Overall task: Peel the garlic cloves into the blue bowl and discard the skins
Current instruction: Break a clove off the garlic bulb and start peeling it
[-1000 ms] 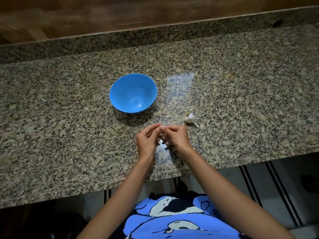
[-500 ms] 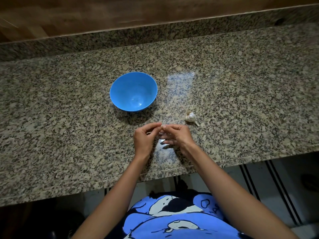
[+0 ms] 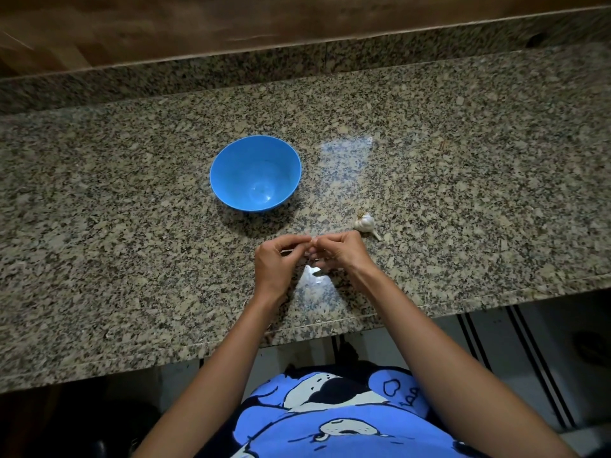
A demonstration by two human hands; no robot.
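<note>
While the round blue plastic bowl (image 3: 231,173) is standing upright on the speckled grey-and-tan granite tabletop (image 3: 132,259), both hands are meeting in front of it, toward the near edge. The left hand (image 3: 276,264) is curling its fingers, with thumb and forefinger tips closing on a small pale garlic clove (image 3: 313,242). The right hand (image 3: 344,256) is pinching the same piece from the other side, knuckles up, lower fingers tucked under. The clove is mostly hiding behind the fingertips, so how much skin is on it cannot be told. The small white garlic bulb (image 3: 364,222), with dry roots and a short stem, is lying on its side just beside the right hand, apart from the bowl. A blue printed shirt (image 3: 330,424) is showing below the tabletop's edge.
</note>
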